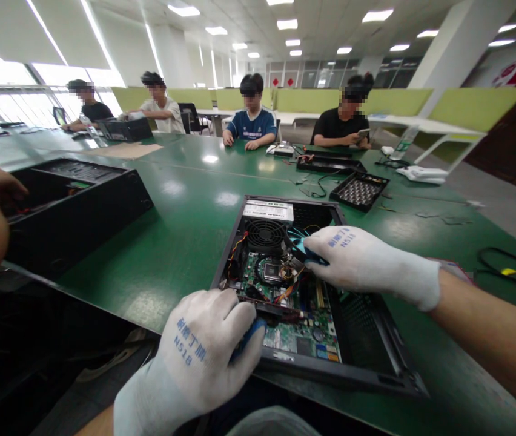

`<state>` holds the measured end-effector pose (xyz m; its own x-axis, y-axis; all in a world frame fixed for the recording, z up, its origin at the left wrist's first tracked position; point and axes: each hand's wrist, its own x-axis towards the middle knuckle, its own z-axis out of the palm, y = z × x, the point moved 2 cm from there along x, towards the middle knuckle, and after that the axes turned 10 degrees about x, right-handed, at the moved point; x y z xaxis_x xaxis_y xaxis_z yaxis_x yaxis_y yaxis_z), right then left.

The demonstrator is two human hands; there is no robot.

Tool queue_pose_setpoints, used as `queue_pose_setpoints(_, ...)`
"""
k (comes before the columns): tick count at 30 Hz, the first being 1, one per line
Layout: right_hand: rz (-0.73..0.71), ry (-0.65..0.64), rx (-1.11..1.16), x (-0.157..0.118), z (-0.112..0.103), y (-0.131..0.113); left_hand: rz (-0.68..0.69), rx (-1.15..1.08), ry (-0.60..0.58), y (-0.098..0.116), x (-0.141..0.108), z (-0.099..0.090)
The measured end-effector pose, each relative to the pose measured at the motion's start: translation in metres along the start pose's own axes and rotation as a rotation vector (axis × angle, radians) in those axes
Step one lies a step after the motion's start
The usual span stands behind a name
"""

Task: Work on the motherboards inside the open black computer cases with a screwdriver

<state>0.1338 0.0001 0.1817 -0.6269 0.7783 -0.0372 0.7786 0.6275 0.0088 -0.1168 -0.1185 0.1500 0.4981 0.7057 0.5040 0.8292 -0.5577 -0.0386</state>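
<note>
An open black computer case (376, 380) lies on the green table in front of me, its green motherboard (301, 338) facing up. My right hand (353, 257), in a white glove with blue fingertips, pinches a cooling fan (295, 237) with light blue blades. The fan is tilted above the board, beside the power supply (267, 211). Gloved the same way, my left hand (208, 345) is closed at the case's near left edge; its fingertips are partly hidden. Coloured wires (285, 293) cross the board below the fan, around the bare processor socket area (271, 270).
To the left stands another black case (80, 212) with a co-worker's hand (6, 184) in it. Several people sit across the table (185, 181). Black metal parts (360, 191) and cables lie at the far right; a black cable (507, 269) lies near the right edge.
</note>
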Motion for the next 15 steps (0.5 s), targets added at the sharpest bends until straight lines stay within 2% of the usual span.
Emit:
queue_pose_setpoints(9, 0.055, 0.026, 0.102, -0.0042, -0.0064, 0.0042, 0.003, -0.008, 0.006, 0.0, -0.0013, -0.0015)
queue_pose_setpoints(15, 0.084, 0.019, 0.059, -0.008, -0.0059, 0.0061, 0.0, -0.009, 0.021, -0.0002, 0.0002, -0.0004)
